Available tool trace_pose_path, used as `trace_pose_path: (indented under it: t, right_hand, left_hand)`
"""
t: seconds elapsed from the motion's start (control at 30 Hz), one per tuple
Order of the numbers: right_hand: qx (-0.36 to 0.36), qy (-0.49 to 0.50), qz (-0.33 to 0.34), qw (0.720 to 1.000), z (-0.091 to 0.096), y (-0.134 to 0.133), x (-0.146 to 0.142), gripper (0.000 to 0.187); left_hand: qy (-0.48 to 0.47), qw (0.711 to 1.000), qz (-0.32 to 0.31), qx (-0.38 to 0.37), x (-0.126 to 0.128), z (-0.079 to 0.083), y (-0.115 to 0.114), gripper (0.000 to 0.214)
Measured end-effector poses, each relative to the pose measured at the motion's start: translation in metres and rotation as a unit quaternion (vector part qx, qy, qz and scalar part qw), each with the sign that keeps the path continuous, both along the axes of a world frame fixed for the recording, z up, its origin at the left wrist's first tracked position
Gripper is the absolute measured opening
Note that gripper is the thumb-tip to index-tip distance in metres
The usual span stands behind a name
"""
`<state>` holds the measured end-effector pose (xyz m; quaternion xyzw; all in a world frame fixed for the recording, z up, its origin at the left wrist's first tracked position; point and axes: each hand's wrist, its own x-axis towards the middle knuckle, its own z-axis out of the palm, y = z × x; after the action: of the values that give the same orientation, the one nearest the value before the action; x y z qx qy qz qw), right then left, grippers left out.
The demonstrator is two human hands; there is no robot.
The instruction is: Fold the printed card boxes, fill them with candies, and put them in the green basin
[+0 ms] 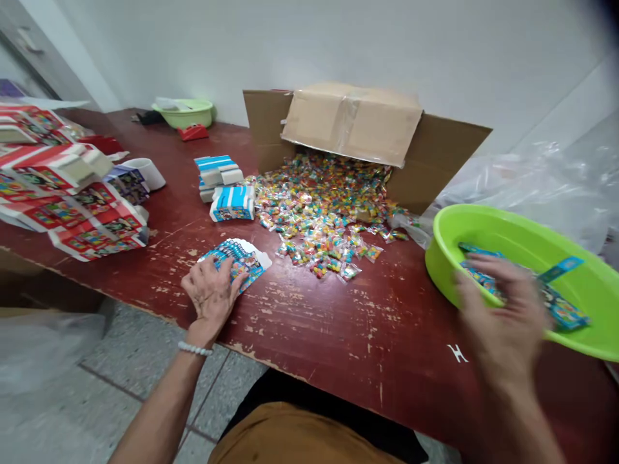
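- Dark-red wooden table (pixel 338 335), paint chipped along the near edge; person sits at it, tan lap visible below.
- L hand (pixel 211 293): palm down, fingers spread flat, pressing on a blue printed flat card (pixel 240 259) lying on the table just in front of the person. Not gripping, just resting on its near edge. White bead bracelet (pixel 194 349) on the wrist.
- R hand (pixel 503 316): blurred, reaching over the rim of the lime-green basin (pixel 449 258) at the right edge of the table. Fingers curled over blue card packs (pixel 563 309) inside the basin, touching them; can't tell if it has actually closed on one, too much blur.
- Mid table: spilled heap of small colourful candy packets (pixel 324 212), between the two hands & further back.
- Left of heap: folded blue/white small boxes (pixel 227 187), a few stacked, one on its side.
- Far left: pile of red printed flat cartons (pixel 68 193), w/ a roll of tape (pixel 147 173) just beside.
- Behind heap: brown cardboard box (pixel 358 129) on its side, flaps open, candy pouring out of its mouth.
- Right rear: clear plastic sheeting (pixel 532 180) behind the basin.
- Far back corner: second pale-green bowl (pixel 186 115), small red item (pixel 193 133) near it, against white wall.
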<state>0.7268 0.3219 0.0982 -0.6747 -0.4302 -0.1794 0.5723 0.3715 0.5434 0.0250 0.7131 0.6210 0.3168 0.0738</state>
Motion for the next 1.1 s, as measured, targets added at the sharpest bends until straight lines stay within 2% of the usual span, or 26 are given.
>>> trace_pose_path:
  t: [0.07, 0.1, 0.17, 0.23, 0.27, 0.33, 0.4, 0.43, 0.5, 0.53, 0.6, 0.7, 0.8, 0.9, 0.97, 1.03, 1.1]
  right_hand:
    - [-0.065, 0.091, 0.150, 0.982, -0.026, 0.038, -0.054, 0.013]
    - [-0.109, 0.142, 0.209, 0.961, -0.038, 0.056, -0.080, 0.018]
    - [-0.170, 0.251, 0.277, 0.912, -0.058, 0.088, -0.125, 0.039]
    - [-0.170, 0.349, 0.344, 0.855, -0.068, 0.110, -0.155, 0.048]
    - [-0.156, 0.389, 0.377, 0.826, -0.069, 0.117, -0.163, 0.043]
    - [-0.141, 0.432, 0.438, 0.776, -0.065, 0.123, -0.170, 0.032]
    - [-0.150, 0.434, 0.485, 0.744, -0.058, 0.121, -0.169, 0.027]
    - [-0.165, 0.424, 0.504, 0.734, -0.055, 0.118, -0.167, 0.026]
    - [-0.193, 0.406, 0.529, 0.720, -0.051, 0.110, -0.163, 0.025]
    - [-0.203, 0.400, 0.537, 0.715, -0.050, 0.106, -0.162, 0.026]
    - [-0.214, 0.395, 0.545, 0.708, -0.051, 0.100, -0.162, 0.030]
    - [-0.210, 0.399, 0.547, 0.705, -0.054, 0.094, -0.164, 0.047]
    - [-0.193, 0.388, 0.539, 0.722, -0.053, 0.089, -0.166, 0.061]
    - [-0.173, 0.335, 0.531, 0.759, -0.048, 0.085, -0.165, 0.055]
    - [-0.175, 0.293, 0.524, 0.781, -0.044, 0.085, -0.164, 0.045]
    - [-0.189, 0.298, 0.515, 0.781, -0.043, 0.087, -0.165, 0.044]
    - [-0.200, 0.343, 0.505, 0.767, -0.045, 0.089, -0.167, 0.040]
  left_hand:
    - [-0.100, 0.994, 0.005, -0.045, 0.003, 0.005, -0.006, 0.024]
    - [-0.132, 0.989, 0.004, -0.072, 0.004, 0.008, -0.010, 0.025]
    - [-0.179, 0.976, -0.009, -0.122, 0.007, 0.014, -0.021, 0.035]
    - [-0.244, 0.951, -0.034, -0.185, 0.009, 0.021, -0.038, 0.044]
    - [-0.291, 0.927, -0.052, -0.232, 0.010, 0.025, -0.048, 0.046]
    - [-0.410, 0.831, -0.108, -0.359, 0.013, 0.033, -0.068, 0.048]
    - [-0.483, 0.712, -0.189, -0.472, 0.016, 0.039, -0.085, 0.049]
    - [-0.492, 0.665, -0.232, -0.511, 0.017, 0.040, -0.091, 0.048]
    - [-0.495, 0.600, -0.292, -0.557, 0.020, 0.041, -0.099, 0.045]
    - [-0.495, 0.585, -0.306, -0.565, 0.021, 0.039, -0.102, 0.045]
    - [-0.495, 0.591, -0.313, -0.555, 0.023, 0.034, -0.104, 0.047]
    - [-0.490, 0.633, -0.304, -0.517, 0.026, 0.027, -0.103, 0.039]
    - [-0.483, 0.669, -0.291, -0.485, 0.026, 0.027, -0.102, 0.024]
    - [-0.474, 0.698, -0.262, -0.468, 0.027, 0.031, -0.104, 0.022]
    - [-0.475, 0.703, -0.232, -0.476, 0.029, 0.034, -0.105, 0.029]
    - [-0.476, 0.705, -0.217, -0.479, 0.030, 0.035, -0.106, 0.033]
    - [-0.474, 0.719, -0.218, -0.460, 0.031, 0.034, -0.106, 0.033]
